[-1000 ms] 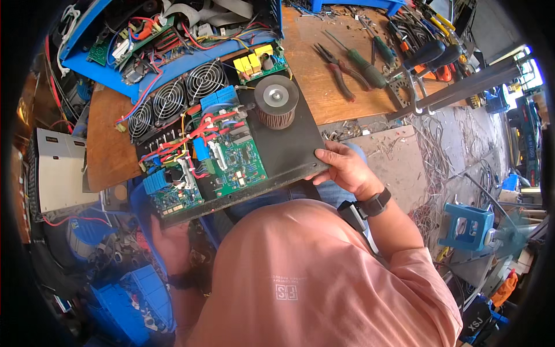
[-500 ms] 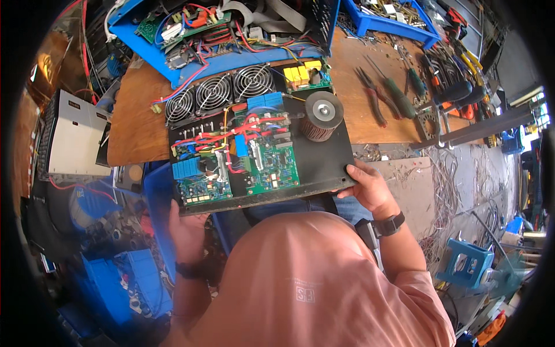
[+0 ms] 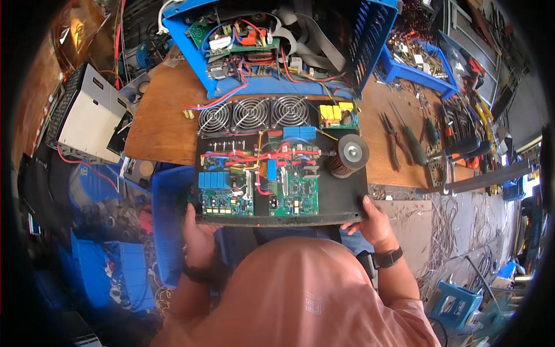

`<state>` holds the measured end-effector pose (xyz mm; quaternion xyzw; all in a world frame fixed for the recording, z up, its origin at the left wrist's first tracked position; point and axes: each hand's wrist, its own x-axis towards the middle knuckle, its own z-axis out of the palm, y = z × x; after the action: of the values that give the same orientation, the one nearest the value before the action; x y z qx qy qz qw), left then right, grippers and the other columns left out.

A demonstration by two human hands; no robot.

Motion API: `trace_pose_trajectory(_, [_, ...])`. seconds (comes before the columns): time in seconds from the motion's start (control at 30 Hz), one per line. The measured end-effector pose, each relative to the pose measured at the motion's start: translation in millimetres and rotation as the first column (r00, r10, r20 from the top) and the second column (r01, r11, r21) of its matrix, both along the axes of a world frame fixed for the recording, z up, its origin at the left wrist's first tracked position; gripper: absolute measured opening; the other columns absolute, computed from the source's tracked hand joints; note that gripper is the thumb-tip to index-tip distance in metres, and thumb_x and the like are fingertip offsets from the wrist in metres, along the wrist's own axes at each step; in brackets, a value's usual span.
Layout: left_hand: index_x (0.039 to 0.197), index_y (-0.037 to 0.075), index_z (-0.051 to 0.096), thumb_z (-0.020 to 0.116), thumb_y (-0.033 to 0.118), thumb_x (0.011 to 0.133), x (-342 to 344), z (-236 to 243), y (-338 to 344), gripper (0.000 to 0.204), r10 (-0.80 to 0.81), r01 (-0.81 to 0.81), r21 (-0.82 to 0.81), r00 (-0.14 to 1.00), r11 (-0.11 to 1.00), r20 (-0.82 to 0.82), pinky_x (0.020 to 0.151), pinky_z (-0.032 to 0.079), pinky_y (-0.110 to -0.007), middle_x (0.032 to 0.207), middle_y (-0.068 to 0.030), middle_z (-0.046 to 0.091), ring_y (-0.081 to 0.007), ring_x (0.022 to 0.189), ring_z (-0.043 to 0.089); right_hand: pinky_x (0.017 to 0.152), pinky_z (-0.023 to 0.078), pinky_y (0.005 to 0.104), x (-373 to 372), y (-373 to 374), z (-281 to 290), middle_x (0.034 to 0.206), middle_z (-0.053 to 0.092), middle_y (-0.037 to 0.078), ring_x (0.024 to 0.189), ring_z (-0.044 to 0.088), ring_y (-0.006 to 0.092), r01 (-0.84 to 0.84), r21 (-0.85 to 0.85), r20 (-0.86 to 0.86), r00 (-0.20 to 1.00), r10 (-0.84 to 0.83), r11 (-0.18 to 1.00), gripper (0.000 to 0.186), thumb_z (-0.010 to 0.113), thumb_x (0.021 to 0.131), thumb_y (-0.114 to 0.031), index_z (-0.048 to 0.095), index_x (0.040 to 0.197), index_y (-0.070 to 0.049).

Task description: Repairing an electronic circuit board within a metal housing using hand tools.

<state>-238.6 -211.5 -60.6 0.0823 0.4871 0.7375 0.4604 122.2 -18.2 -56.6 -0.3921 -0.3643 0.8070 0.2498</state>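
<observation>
A black mounting plate (image 3: 332,199) carries green circuit boards (image 3: 298,196), three round fans with wire guards (image 3: 251,114) along its far edge, and a round coil (image 3: 351,155) at its right. My left hand (image 3: 200,236) grips the plate's near left corner. At the near right corner my right hand (image 3: 376,224) has its thumb on the edge and its fingers underneath. The plate's far side meets the front of an open blue metal case (image 3: 248,88), with boards and loose wires inside. Red and blue wires run along the case's front.
A blue tray (image 3: 425,78) of metal parts stands at the back right. Pliers (image 3: 394,141) and a screwdriver (image 3: 411,141) lie on the wooden bench (image 3: 165,118). A white case (image 3: 89,115) is at the left. Blue bins (image 3: 165,231) sit below, and a teal stool (image 3: 457,303) at the lower right.
The plate, held in both hands, now sits level rather than tilted and squarely in front of the case. My view has shifted, so the whole bench appears lower and farther right.
</observation>
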Motion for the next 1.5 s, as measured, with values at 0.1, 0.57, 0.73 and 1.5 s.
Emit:
trace_pose_trajectory(0.1, [0.129,0.000,0.052,0.040,0.046,0.103,1,-2,0,0.054,0.042,-0.045,-0.065,0.998,0.997,-0.048,0.089,0.053,-0.043,0.121,-0.0159,0.064,-0.0283,0.105,0.066,0.056,0.058,0.0298,-1,-1,3,0.100,0.069,0.019,0.073,0.071,0.0278,-0.002,0.032,0.026,1.000,0.002,1.000,0.056,0.050,0.101,-0.044,0.047,0.128,0.005])
trace_pose_trajectory(0.57, [0.109,0.005,0.057,0.047,0.051,0.101,2,-4,18,0.048,0.236,-0.257,-0.121,0.958,0.959,-0.164,0.049,0.043,-0.027,0.083,-0.0064,0.068,-0.0146,0.061,0.060,0.056,0.057,0.0321,-4,-3,5,0.094,0.067,0.017,0.070,0.070,0.0286,-0.037,0.069,0.127,0.992,0.028,0.997,0.046,0.058,0.099,-0.033,0.047,0.122,0.005])
trace_pose_trajectory(0.73, [0.138,0.010,0.049,0.040,0.040,0.106,-6,-4,16,0.045,0.243,-0.255,-0.223,0.967,0.941,-0.081,0.054,0.044,-0.024,0.104,-0.0067,0.063,-0.0126,0.073,0.059,0.056,0.056,0.0318,-7,-7,7,0.096,0.067,0.016,0.070,0.070,0.0272,-0.014,0.043,0.120,0.993,0.009,0.999,0.048,0.059,0.099,-0.031,0.044,0.126,0.005])
trace_pose_trajectory(1.5, [0.118,0.003,0.057,0.052,0.054,0.096,-22,-14,-1,0.056,0.110,-0.110,-0.154,0.994,0.982,-0.011,0.069,0.051,-0.035,0.111,-0.0146,0.065,-0.0246,0.088,0.065,0.065,0.056,0.0306,16,-14,4,0.116,0.063,0.014,0.086,0.069,0.0221,-0.120,0.171,0.255,0.964,0.074,0.978,0.061,0.064,0.096,-0.036,0.044,0.138,0.004])
